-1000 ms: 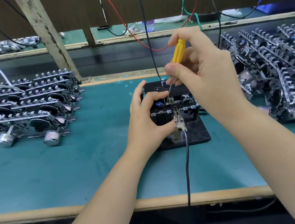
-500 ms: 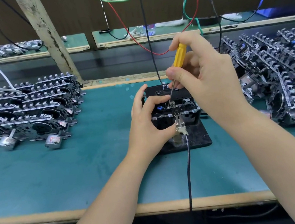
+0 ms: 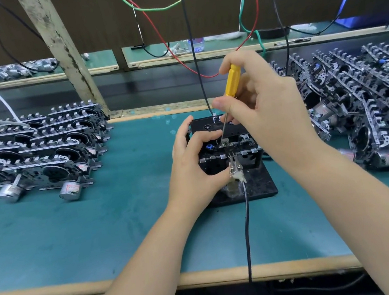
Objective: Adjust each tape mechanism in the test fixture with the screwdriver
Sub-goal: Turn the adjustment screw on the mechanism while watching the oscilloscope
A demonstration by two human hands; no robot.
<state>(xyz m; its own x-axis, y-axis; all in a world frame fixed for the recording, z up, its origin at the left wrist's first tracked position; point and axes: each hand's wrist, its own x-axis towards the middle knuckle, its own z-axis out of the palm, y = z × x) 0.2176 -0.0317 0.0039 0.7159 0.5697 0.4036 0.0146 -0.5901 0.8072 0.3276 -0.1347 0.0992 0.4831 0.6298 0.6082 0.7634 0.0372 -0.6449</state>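
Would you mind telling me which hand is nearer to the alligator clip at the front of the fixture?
Left. The left hand touches the alligator clip; the right hand is above and behind it, gripping the screwdriver.

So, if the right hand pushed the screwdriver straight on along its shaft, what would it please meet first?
Probably the small metal part on top of the black tape mechanism in the test fixture; the yellow-handled screwdriver in the right hand looks already there, though contact is unclear.

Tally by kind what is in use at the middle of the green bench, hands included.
Bare hands: 2, the left hand and the right hand
Yellow-handled screwdriver: 1
Black test fixture: 1
Tape mechanism seated in the fixture: 1
Metal crocodile clip on a black cable: 1
Total: 6
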